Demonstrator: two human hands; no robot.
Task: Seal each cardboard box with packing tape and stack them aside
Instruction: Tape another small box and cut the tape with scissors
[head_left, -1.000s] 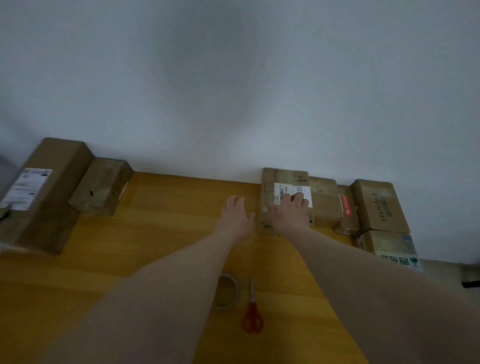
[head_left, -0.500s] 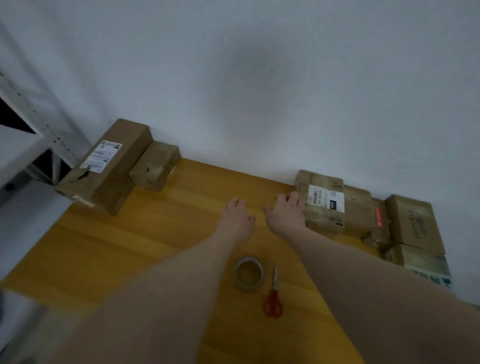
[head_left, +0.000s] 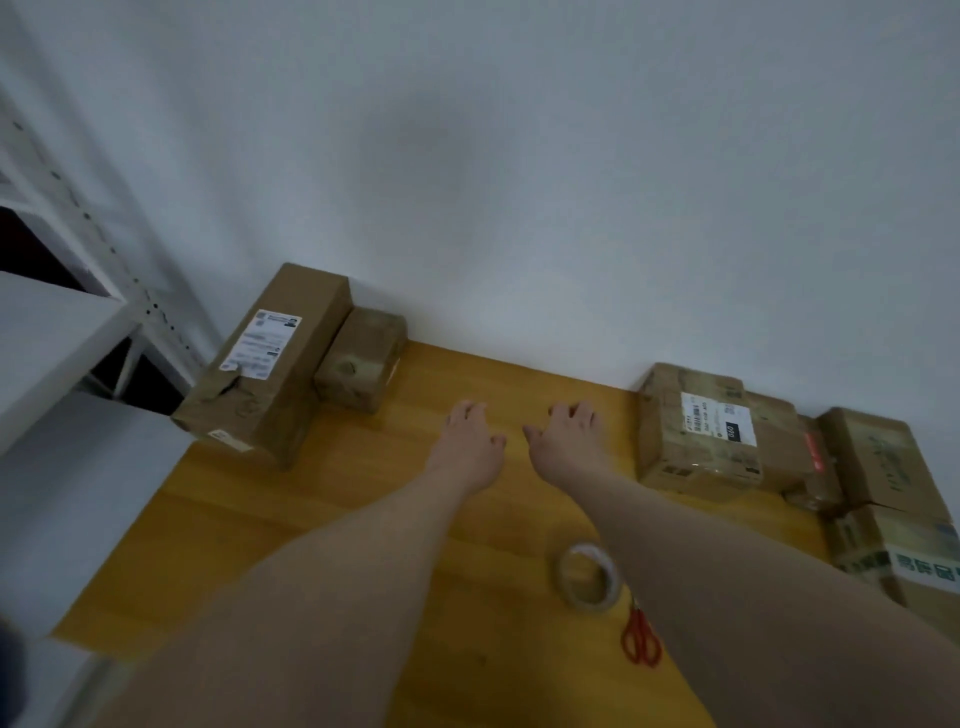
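Both of my hands hover over the middle of the wooden table (head_left: 363, 509), empty, fingers spread. My left hand (head_left: 470, 441) and my right hand (head_left: 569, 441) are side by side, touching no box. A labelled cardboard box (head_left: 696, 431) stands to the right of my right hand, with more boxes (head_left: 883, 462) crowded behind it along the wall. At the back left lie a long labelled box (head_left: 270, 364) and a small box (head_left: 363, 358). The roll of clear tape (head_left: 589, 577) and red scissors (head_left: 641, 642) lie near my right forearm.
A white metal shelf rack (head_left: 67, 322) stands left of the table, close to the long box. The white wall (head_left: 519, 182) runs along the table's far edge. One box with green print (head_left: 914, 561) sits at the right edge.
My right hand has come off the labelled box and moved left. The view has swung to the left, bringing the shelf rack into sight.
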